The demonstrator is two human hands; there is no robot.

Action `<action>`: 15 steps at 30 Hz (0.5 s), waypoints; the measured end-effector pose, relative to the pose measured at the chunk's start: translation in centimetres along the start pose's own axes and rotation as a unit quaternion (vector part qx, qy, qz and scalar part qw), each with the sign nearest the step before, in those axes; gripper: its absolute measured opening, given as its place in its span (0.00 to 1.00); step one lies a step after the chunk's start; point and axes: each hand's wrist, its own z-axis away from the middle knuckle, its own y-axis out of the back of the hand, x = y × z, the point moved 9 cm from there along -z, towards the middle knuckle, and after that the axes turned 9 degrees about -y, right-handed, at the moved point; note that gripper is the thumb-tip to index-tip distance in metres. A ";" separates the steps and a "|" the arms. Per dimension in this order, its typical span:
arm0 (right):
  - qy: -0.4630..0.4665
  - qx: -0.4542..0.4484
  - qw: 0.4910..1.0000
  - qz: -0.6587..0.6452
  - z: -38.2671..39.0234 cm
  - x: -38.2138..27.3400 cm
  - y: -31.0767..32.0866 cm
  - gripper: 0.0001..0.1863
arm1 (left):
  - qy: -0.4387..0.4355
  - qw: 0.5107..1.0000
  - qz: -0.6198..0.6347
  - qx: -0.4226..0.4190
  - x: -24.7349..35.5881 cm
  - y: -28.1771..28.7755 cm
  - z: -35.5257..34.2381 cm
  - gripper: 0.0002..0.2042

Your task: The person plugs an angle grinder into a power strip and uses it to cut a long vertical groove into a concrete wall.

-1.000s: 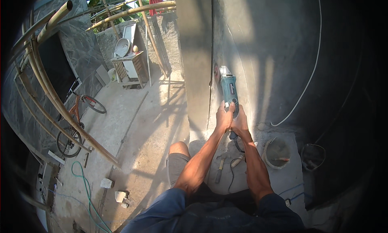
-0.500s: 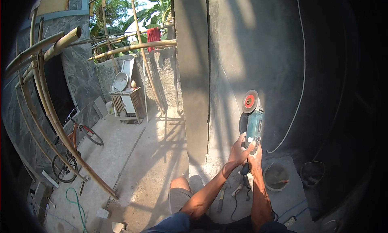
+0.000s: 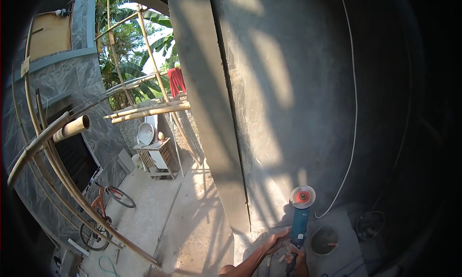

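A teal angle grinder point(image 3: 299, 224) stands upright in front of the grey wall, its round disc point(image 3: 302, 197) uppermost with a red centre facing me. My right hand point(image 3: 297, 258) is wrapped round the dark rear handle, low in the view. To the left of the grinder's body is my left hand point(image 3: 275, 242), its fingers stretched toward the tool's side. The fingertips come close to the body; whether they touch it I cannot tell. Both forearms are partly cut off by the lower edge.
A bucket point(image 3: 324, 240) stands right of the grinder, with a dark container point(image 3: 370, 225) beyond it. A white cable point(image 3: 355, 108) hangs down the wall point(image 3: 298, 132). On the left are bamboo poles point(image 3: 72, 181), a bicycle point(image 3: 102, 205) and a small wooden stand point(image 3: 159, 157).
The view has tilted up and rolled, so the grinder and both hands sit lower in it. My left hand has shifted off the grinder's body to its left side. The disc faces me more squarely.
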 end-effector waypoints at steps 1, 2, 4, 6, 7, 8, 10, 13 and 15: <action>-0.016 -0.001 1.000 0.001 1.2 0.0 -0.5 0.10 | 0.022 0.990 0.116 -0.071 0.0 -2.9 0.6 0.32; -0.032 -0.001 0.999 0.002 2.4 0.3 -0.8 0.09 | 0.007 0.988 0.147 -0.044 0.5 -4.3 1.1 0.28; -0.067 -0.002 0.998 0.002 4.9 1.3 -1.1 0.09 | 0.037 0.992 0.118 -0.021 -0.3 -5.5 2.0 0.25; -0.100 0.008 0.995 -0.002 8.2 1.6 -1.5 0.09 | 0.060 0.994 0.091 0.004 0.8 -9.7 3.9 0.20; -0.109 0.029 0.994 -0.011 10.1 0.8 -2.3 0.09 | 0.083 0.993 0.087 0.003 1.0 -11.1 5.0 0.20; -0.122 0.042 0.991 0.034 11.6 -0.3 -3.2 0.08 | 0.076 0.994 0.078 0.005 1.5 -12.4 5.5 0.21; -0.128 0.087 0.981 0.118 14.3 -2.4 -5.8 0.11 | 0.076 0.996 0.034 0.040 2.8 -14.1 7.7 0.21; -0.064 0.157 0.951 0.258 18.3 -4.5 -5.7 0.22 | 0.125 0.986 -0.074 0.082 3.2 -17.1 9.5 0.24; -0.050 0.188 0.931 0.309 20.5 -5.9 -6.4 0.30 | 0.134 0.984 -0.089 0.072 3.4 -19.6 10.0 0.26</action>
